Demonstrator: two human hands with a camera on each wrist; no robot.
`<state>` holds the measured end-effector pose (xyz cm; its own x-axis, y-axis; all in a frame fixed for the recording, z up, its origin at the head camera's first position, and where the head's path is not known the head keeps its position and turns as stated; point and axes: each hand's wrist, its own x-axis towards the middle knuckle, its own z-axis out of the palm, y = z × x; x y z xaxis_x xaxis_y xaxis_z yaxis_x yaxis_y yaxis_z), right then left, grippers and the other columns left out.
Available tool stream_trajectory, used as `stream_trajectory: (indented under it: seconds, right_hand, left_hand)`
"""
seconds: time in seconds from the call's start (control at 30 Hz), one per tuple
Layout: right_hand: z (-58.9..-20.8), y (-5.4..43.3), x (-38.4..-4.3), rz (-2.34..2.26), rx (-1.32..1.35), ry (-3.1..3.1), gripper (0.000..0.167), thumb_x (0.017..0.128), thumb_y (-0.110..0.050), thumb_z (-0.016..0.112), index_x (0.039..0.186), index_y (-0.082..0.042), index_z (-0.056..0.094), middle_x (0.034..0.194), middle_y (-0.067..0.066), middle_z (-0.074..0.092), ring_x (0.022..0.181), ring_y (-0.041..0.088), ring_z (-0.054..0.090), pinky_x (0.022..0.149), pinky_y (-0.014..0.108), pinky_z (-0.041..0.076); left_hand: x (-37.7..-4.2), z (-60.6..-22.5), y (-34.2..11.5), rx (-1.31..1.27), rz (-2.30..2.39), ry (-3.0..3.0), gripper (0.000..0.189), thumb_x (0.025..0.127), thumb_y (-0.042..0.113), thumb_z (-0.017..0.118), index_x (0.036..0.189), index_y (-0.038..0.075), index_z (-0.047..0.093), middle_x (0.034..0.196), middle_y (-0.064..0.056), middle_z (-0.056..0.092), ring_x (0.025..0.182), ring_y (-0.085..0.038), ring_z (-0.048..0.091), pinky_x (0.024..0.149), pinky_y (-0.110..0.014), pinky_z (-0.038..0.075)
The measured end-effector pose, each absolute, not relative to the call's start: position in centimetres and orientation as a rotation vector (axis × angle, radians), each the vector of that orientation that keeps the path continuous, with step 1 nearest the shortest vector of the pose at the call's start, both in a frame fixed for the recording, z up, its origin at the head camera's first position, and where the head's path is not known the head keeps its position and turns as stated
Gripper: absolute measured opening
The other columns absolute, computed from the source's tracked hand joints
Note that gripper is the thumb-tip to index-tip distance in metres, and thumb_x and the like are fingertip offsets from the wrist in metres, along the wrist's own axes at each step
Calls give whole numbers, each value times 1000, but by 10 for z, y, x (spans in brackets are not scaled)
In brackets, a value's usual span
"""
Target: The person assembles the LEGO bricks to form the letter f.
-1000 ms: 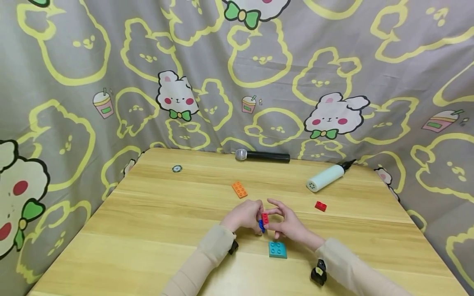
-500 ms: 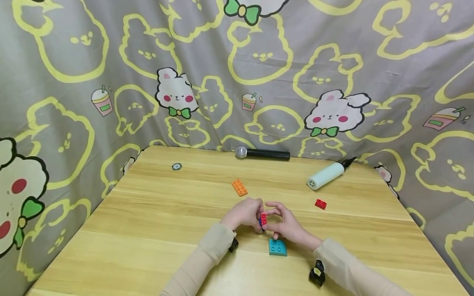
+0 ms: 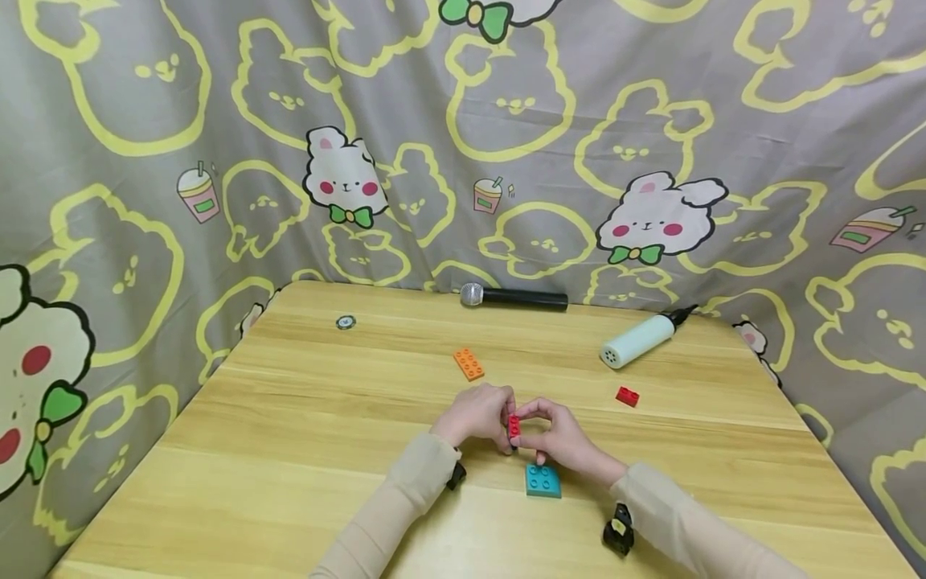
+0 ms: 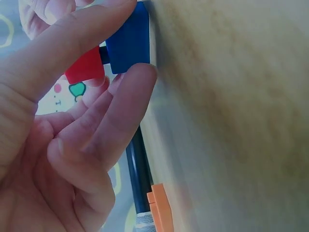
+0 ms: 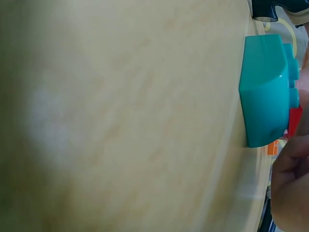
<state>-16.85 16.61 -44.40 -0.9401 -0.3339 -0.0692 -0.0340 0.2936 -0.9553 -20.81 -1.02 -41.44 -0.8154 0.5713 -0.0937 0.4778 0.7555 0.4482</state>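
Observation:
In the head view my left hand [image 3: 479, 414] and right hand [image 3: 566, 438] meet over the middle of the table. The left one pinches a blue toy building brick [image 4: 130, 41] between thumb and finger, clearest in the left wrist view. My right hand grips a small red building brick [image 3: 514, 426] with its studs facing up towards the head camera. Red and blue stand side by side, a blue stud showing in the narrow gap between them. Just below the right fingers lies a teal four-stud brick [image 3: 542, 481], with one rounded side [image 5: 265, 92] in the right wrist view.
An orange brick [image 3: 469, 363] lies beyond the hands, and another red brick [image 3: 627, 396] lies to the right. At the back are a black microphone [image 3: 517, 299], a pale hand pump [image 3: 640, 341] and a round chip [image 3: 346, 322]. A patterned curtain [image 3: 427, 121] borders the table.
My right hand has shifted slightly left, bringing the red brick closer over the blue one, which is now mostly hidden in the head view. The head view has tilted down a little.

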Motion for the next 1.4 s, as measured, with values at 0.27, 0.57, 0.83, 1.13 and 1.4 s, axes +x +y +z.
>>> stream_trajectory:
  seconds: [0.27,0.57,0.83,1.13,1.4]
  right_hand:
    - [-445,166,-170,-1611,-327,2410,34,77,-12,79,106,-2,63,116,21,64,38,9,43,40,21,40]
    - [-443,166,-168,-1461,-486,2630,26,74,-13,82,97,-10,71,106,15,70,37,1,34,38,17,32]
    - [-436,160,-169,-1219,-700,2810,23,72,-14,82,93,-12,71,99,7,73,44,-1,27,41,18,30]
    - [-429,156,-172,-1056,-781,2878,24,72,-13,83,92,-10,70,102,9,73,53,2,32,59,22,43]
    - [-424,154,-174,-1049,-782,2847,24,71,-11,83,91,-8,71,98,7,73,78,14,62,80,41,53]
  left_hand:
    - [-208,-418,-11,854,536,2755,50,56,33,93,87,21,56,77,13,61,66,-3,51,57,-22,40]
    - [-202,-418,-17,844,533,2841,47,56,38,92,82,23,56,70,15,60,63,-2,50,57,-23,37]
    - [-200,-416,-20,872,526,2875,46,51,40,93,77,22,59,61,18,54,60,-1,48,56,-21,36]
    - [-203,-415,-21,863,457,2870,48,52,41,92,82,24,60,70,17,61,65,-2,49,59,-22,36]
    - [-203,-411,-23,853,436,2889,46,53,44,91,81,25,60,69,19,59,65,-2,48,59,-23,34]
